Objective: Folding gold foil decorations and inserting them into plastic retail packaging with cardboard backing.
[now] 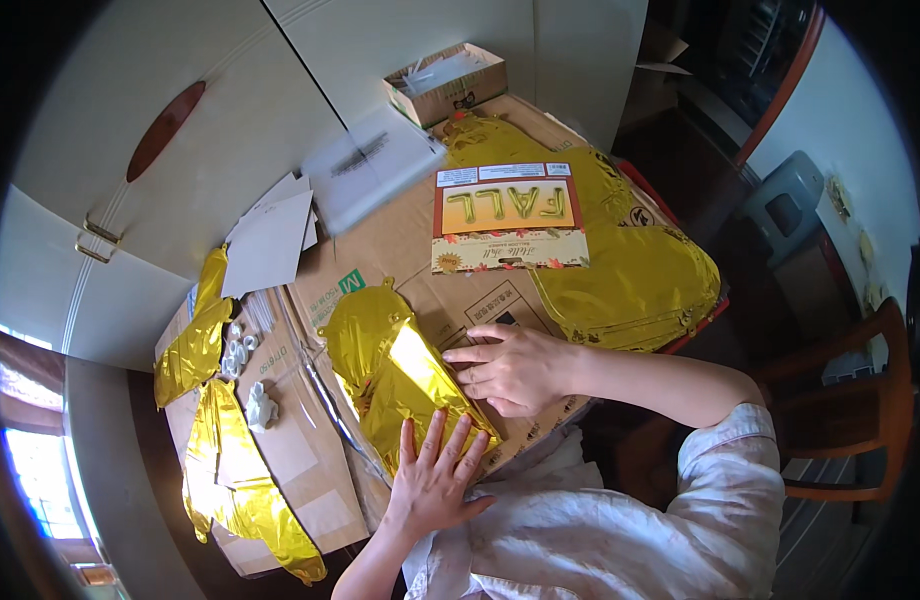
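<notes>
A gold foil balloon (380,355), flat and folded over along its right side, lies on the cardboard in front of me. My left hand (438,484) presses flat on its near end with the fingers spread. At the balloon's right edge rests my right hand (515,370), fingers stretched leftward and slightly bent, the tips touching the foil. Neither hand grips anything that I can see. Beyond them sits a printed header card (510,218) picturing gold letter balloons, partly on top of a pile of flat gold foil balloons (620,285).
More gold foil balloons (242,480) hang along the left edge of the cardboard-covered table (370,245), beside small white rolls (238,345). White cards (270,240), a clear plastic sheet (365,170) and an open box (448,85) stand at the back. A wooden chair (875,400) is at right.
</notes>
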Demonstrator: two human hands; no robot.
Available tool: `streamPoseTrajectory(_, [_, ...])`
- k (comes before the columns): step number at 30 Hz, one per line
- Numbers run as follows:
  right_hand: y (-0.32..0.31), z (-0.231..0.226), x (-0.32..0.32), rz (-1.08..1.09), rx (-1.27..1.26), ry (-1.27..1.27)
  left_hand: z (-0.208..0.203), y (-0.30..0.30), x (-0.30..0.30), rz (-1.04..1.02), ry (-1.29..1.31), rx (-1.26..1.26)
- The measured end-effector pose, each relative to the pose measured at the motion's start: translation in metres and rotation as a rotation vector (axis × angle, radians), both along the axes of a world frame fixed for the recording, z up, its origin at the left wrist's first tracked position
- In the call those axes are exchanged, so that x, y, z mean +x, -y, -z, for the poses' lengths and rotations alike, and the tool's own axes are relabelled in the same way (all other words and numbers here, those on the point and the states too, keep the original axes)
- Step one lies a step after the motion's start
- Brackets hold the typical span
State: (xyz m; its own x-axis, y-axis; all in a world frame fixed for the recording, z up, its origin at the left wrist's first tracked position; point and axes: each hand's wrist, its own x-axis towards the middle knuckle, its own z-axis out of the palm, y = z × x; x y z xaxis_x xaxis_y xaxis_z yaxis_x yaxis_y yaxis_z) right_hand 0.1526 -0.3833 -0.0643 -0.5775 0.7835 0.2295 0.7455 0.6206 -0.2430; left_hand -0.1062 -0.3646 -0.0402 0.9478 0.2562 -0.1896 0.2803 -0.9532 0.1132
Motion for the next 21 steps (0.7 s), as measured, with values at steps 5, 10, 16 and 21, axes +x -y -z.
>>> streamPoseTrajectory(5, [0.008,0.003,0.005,0.045,0.07,-0.03,-0.001,0.0,0.001,0.005,-0.019,-0.004])
streamPoseTrajectory(10, [0.002,-0.002,-0.002,0.037,0.099,0.01,-0.002,-0.001,0.001,0.01,-0.026,0.003])
streamPoseTrajectory(16, [-0.008,0.003,-0.006,0.071,0.131,-0.012,0.0,-0.001,-0.001,0.004,-0.021,-0.01])
streamPoseTrajectory(21, [-0.007,0.007,0.0,0.124,0.159,-0.01,-0.001,-0.001,0.001,0.006,-0.022,-0.019])
